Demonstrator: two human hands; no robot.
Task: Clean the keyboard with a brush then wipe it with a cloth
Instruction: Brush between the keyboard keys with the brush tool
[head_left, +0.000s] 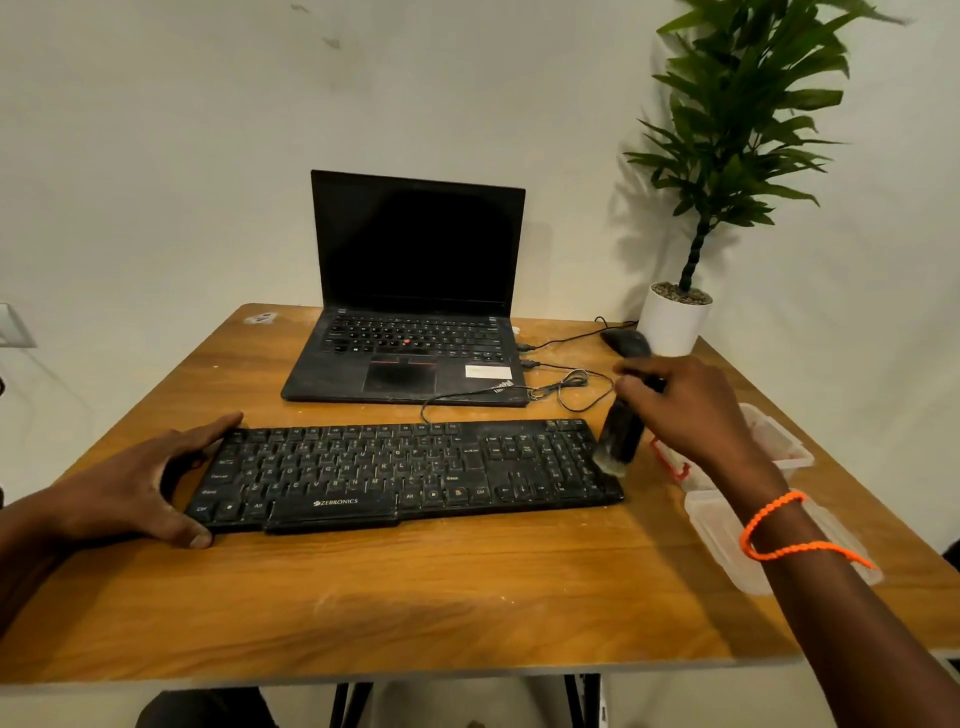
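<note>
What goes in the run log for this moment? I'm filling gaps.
phase: brushing | right hand: grips brush at keyboard right end | left hand: steadies left end

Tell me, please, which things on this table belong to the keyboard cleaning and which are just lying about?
In use: keyboard, steadied by the left hand; brush, blurred, held by the right hand.

Lying about: laptop, mouse, potted plant, clear plastic containers. No cloth shows.
</note>
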